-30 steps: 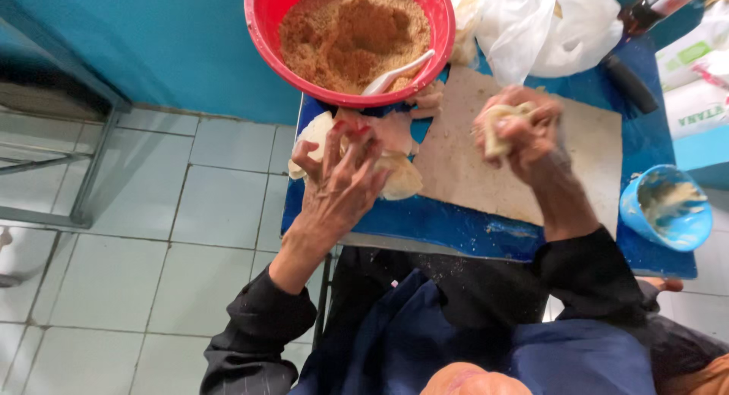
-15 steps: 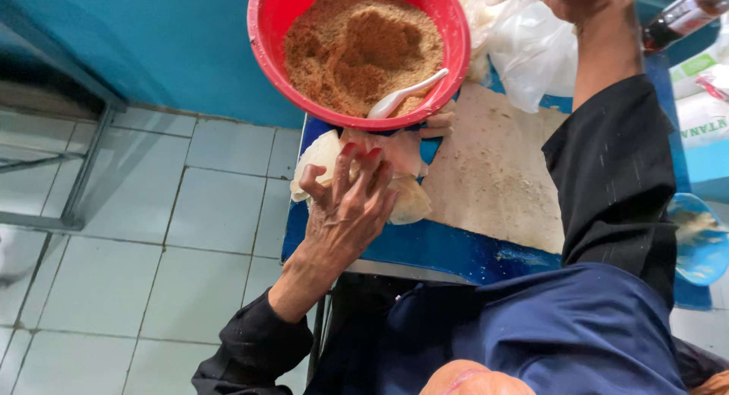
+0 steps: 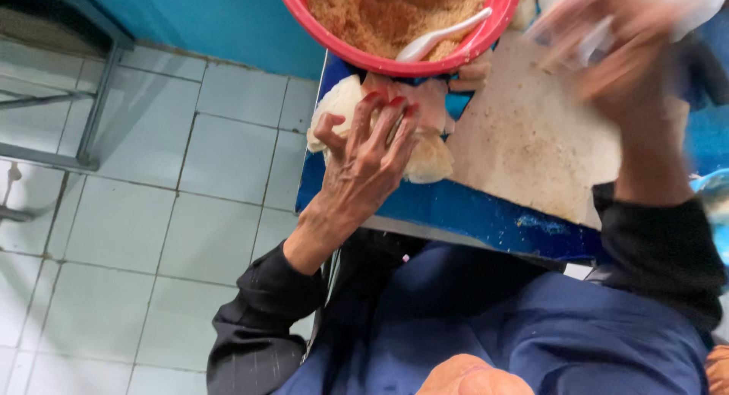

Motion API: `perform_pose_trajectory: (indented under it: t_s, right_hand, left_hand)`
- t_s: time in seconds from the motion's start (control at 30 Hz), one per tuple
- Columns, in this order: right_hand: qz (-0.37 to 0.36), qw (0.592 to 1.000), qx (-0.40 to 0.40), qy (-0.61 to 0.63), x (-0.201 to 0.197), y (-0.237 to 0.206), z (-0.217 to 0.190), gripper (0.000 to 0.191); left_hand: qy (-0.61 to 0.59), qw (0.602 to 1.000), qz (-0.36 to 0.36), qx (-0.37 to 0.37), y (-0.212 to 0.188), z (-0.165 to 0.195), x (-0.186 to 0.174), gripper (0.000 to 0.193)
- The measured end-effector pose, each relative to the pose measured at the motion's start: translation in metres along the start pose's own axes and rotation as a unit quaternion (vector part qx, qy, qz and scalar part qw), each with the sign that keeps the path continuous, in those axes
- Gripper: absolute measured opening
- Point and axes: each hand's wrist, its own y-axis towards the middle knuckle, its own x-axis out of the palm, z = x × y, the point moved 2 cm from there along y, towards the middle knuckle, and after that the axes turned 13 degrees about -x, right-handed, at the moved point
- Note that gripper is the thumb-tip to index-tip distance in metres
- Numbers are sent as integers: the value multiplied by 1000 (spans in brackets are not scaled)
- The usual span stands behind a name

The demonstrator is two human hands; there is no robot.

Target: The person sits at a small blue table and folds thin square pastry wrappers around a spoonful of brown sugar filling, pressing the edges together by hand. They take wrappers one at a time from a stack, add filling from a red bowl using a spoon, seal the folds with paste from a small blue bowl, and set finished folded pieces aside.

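Note:
My left hand (image 3: 370, 150) lies flat with fingers apart on a small stack of thin pale wrappers (image 3: 430, 159) at the left edge of the blue table (image 3: 486, 216). It touches the top sheet without gripping it. Just beyond its fingertips stands a red bowl (image 3: 486, 42) of brown crumbly filling (image 3: 380, 11) with a white spoon (image 3: 440, 38) in it. My right hand (image 3: 611, 49) hovers, blurred by motion, over the far side of a pale floured board (image 3: 531, 144). Whether it holds anything cannot be made out.
A white plastic bag (image 3: 695, 0) lies at the table's far right. A blue tub (image 3: 714, 205) shows at the right edge. White floor tiles (image 3: 152, 228) and a metal frame (image 3: 91, 121) are to the left, a blue wall (image 3: 220, 19) behind.
My right hand, holding a filled wrapper a second ago, reached up to the far right and has come back down over the board. My left hand stayed on the wrappers.

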Motion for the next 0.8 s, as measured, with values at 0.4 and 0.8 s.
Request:
perform_pose_trajectory:
  t_s: [0.4, 0.8]
  right_hand:
    - [-62, 962, 204, 173, 83, -19, -42, 10]
    - [-77, 946, 57, 310, 66, -24, -57, 8]
  left_hand:
    - [-68, 998, 8, -6, 10, 5, -18, 58]
    - [-125, 992, 32, 9, 13, 5, -27, 59]
